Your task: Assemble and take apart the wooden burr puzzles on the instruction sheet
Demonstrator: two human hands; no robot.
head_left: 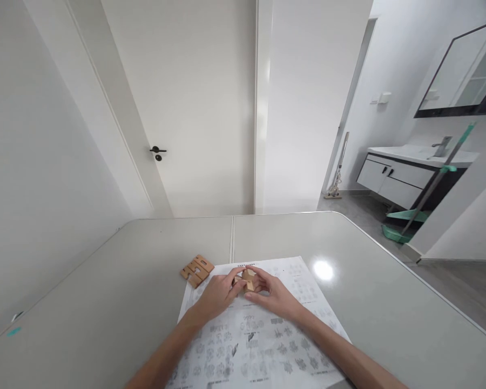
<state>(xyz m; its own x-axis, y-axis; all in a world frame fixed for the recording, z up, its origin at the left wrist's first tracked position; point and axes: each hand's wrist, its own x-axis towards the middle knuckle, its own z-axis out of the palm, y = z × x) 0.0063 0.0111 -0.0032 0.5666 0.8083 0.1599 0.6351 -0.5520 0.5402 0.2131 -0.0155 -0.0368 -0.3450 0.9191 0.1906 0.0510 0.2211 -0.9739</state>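
Observation:
Small light-brown wooden puzzle pieces (249,284) are held between my two hands over a printed sheet. From the left, my left hand (220,293) grips them with thumb and fingers closed. On the other side, my right hand (274,292) curls its fingers and thumb around their right side. My fingers hide part of the pieces, so how they fit together cannot be made out. Flat notched wooden pieces (197,270) lie side by side just left of my left hand, partly on the sheet's upper left corner.
The large paper sheet (247,346) bears rows of grey diagrams. It lies on a pale grey table (105,302) with a seam down its far half. Beyond the table stands a white door (194,97). A washbasin cabinet (400,173), a mop (340,167) and a green dustpan (397,233) are at right.

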